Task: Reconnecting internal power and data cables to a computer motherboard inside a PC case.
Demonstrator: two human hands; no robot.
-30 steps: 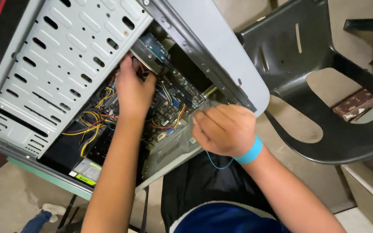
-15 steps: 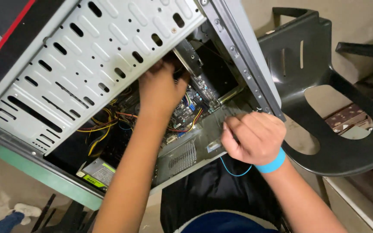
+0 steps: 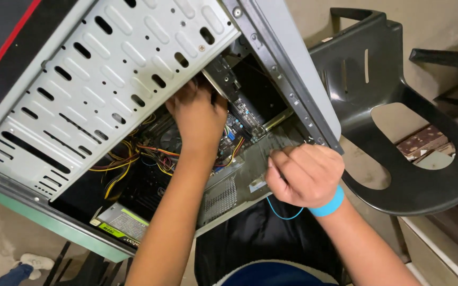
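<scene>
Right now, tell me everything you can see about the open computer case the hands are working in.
The computer case is a bare grey sheet-metal chassis, side panel off, lying tilted across the view. Its perforated drive cage has slots and round holes. Inside show a circuit board, yellow, red and black wires and a power supply at the lower corner. The left hand reaches deep inside over the board; the right hand, in a blue wristband, is closed at the rear edge. A black plastic chair stands beside it.

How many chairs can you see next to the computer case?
2. One dark plastic chair stands right of the open computer case; part of a second chair shows at the upper right edge. Others may sit out of frame.
</scene>
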